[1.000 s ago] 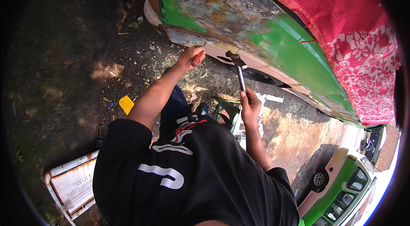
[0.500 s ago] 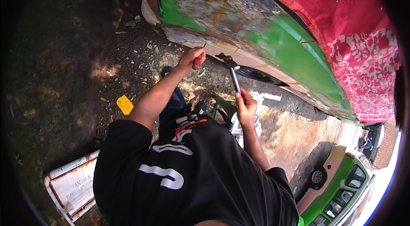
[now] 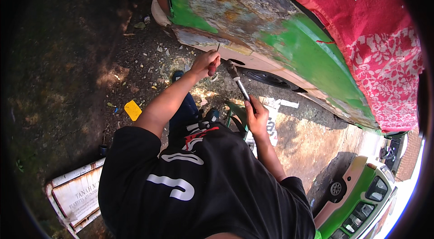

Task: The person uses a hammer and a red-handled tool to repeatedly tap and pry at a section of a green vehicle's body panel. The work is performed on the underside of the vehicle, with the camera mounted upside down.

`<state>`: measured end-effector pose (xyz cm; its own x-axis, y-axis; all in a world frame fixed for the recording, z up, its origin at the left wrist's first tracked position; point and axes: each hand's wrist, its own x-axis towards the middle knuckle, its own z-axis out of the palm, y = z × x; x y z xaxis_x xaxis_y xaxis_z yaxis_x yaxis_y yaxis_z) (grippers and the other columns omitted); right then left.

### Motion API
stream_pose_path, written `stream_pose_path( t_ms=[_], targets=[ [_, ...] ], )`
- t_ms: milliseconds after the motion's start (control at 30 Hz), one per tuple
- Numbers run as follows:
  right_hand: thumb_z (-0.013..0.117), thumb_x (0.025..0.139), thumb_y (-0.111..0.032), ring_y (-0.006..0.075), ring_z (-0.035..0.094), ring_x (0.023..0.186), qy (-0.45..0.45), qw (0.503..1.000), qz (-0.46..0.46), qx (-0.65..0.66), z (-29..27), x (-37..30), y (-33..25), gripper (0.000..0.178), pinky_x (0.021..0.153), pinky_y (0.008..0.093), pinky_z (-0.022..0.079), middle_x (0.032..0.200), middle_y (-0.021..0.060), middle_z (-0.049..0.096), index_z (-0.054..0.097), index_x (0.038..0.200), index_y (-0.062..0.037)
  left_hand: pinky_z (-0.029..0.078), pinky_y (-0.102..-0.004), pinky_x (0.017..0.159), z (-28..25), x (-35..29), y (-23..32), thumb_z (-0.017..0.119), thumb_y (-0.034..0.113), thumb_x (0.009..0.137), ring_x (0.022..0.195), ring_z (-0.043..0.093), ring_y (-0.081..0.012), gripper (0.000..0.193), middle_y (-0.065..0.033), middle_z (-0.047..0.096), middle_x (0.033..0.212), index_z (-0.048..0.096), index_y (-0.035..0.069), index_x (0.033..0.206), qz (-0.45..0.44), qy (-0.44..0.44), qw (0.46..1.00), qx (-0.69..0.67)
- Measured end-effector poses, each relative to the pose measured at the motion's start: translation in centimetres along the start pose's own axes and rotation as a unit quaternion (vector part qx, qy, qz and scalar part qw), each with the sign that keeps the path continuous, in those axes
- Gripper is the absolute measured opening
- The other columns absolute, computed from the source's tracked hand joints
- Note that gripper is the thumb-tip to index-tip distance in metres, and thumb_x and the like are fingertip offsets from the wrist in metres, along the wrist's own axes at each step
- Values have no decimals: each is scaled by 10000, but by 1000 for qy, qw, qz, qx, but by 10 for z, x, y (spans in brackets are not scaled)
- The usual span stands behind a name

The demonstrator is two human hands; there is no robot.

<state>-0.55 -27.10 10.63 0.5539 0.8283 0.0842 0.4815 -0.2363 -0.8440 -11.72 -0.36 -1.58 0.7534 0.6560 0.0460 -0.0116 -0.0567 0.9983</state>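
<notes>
My left hand (image 3: 204, 63) is closed around the red handle of a screwdriver (image 3: 211, 69). Its thin shaft points up at the lower edge of a vehicle body (image 3: 244, 17) with worn green paint and bare, rusty metal; whether the tip touches cannot be told. My right hand (image 3: 257, 118) grips a hammer (image 3: 242, 89) by its shiny metal handle. The dark hammer head is just right of the screwdriver handle, apart from it by a small gap.
A pink patterned cloth (image 3: 384, 63) hangs over the vehicle at the right. On the ground lie a yellow piece (image 3: 132, 110), scattered chips and leaves, and a white rusty-framed sign (image 3: 77, 196). Another green and cream vehicle (image 3: 361, 203) stands at the lower right.
The hammer head has swung left and slightly down toward the screwdriver handle, with my right hand shifting slightly left. My left hand has moved slightly right, still holding the screwdriver.
</notes>
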Motion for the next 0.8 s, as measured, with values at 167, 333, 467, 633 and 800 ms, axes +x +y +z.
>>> stream_pose_path(
  t_ms=[167,333,467,633,800],
  targets=[
    [696,858,-96,276,605,585,-30,978,-194,-75,1,-5,-3,307,538,362,483,755,116,611,673,1162,-60,396,-281,550,7,1,40,502,249,938,605,492,-110,234,-24,532,688,555,41,843,-157,9,980,-121],
    [685,835,-10,293,588,575,-73,970,-173,-152,8,-1,2,409,529,366,469,755,119,593,643,1239,-61,489,-322,639,-6,3,14,580,71,858,720,605,-193,63,-53,599,834,564,68,919,-27,-27,992,121],
    [683,841,-20,287,603,581,-38,974,-205,-85,9,0,3,396,531,376,477,751,119,595,646,1233,-63,469,-312,644,-3,7,12,554,89,878,707,583,-179,37,-46,581,804,558,64,904,-60,-23,995,71],
    [696,845,-69,299,593,555,-20,983,-173,-54,13,-3,6,398,496,406,466,710,105,579,639,1238,-88,398,-263,565,-1,9,12,506,252,959,612,494,-95,215,4,517,681,555,70,857,-95,-11,993,-66],
    [640,892,-14,274,648,653,-60,981,-90,-158,17,8,-2,352,599,337,504,807,167,648,630,1244,-17,469,-365,695,-5,12,31,556,75,830,770,617,-260,18,-84,615,790,549,66,845,15,-50,971,233]
  ],
)
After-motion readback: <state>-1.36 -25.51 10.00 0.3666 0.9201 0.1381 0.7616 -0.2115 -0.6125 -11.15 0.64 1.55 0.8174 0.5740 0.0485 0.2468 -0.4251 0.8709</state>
